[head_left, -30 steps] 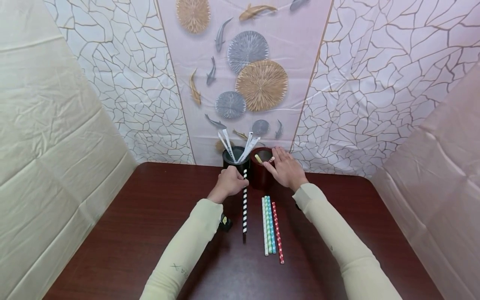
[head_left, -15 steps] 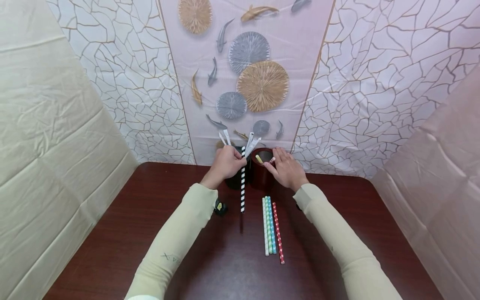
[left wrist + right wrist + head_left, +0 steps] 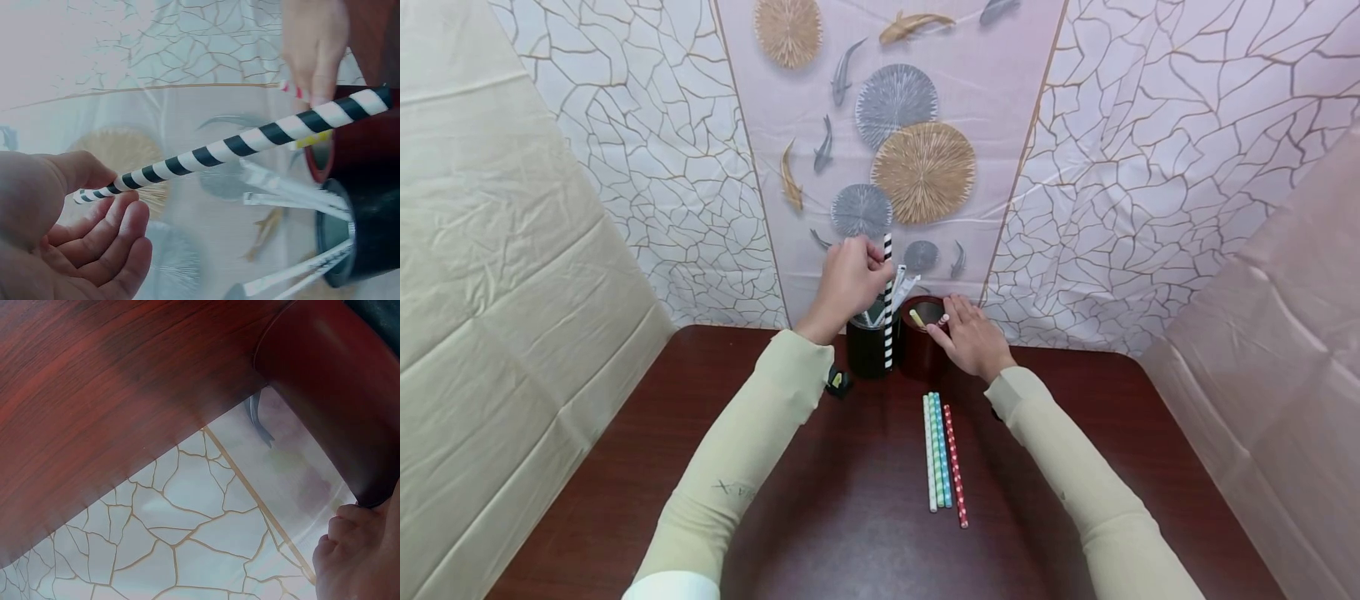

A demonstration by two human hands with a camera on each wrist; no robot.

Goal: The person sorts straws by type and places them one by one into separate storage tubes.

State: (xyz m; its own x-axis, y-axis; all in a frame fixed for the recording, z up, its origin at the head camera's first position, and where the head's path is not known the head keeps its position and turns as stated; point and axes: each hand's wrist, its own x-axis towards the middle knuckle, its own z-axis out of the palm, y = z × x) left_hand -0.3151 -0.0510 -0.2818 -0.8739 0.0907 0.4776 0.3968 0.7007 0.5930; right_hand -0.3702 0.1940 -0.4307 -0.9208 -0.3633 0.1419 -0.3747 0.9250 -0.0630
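My left hand (image 3: 852, 271) pinches a black-and-white striped paper straw (image 3: 888, 325) near its upper end, between thumb and forefinger. In the left wrist view the striped straw (image 3: 240, 145) slants away from the left hand (image 3: 81, 231), whose other fingers are loosely bent. The straw hangs in front of the black cup (image 3: 867, 354), which contains several white paper-wrapped sticks (image 3: 294, 190). My right hand (image 3: 976, 337) rests against the rim of the dark red cup (image 3: 917, 360) with fingers extended. That cup holds a yellow straw (image 3: 917, 317) and a red-and-white one (image 3: 943, 319).
On the brown table (image 3: 760, 500) lie several paper straws side by side: pale green, green, blue (image 3: 943, 454), and a red dotted one (image 3: 956, 467) slightly apart. A patterned cloth (image 3: 1075, 208) hangs behind the cups, with beige cloth (image 3: 497, 333) at both sides.
My left hand has risen with the black-and-white straw, from low beside the black cup to above its rim. The right hand has stayed at the red cup.
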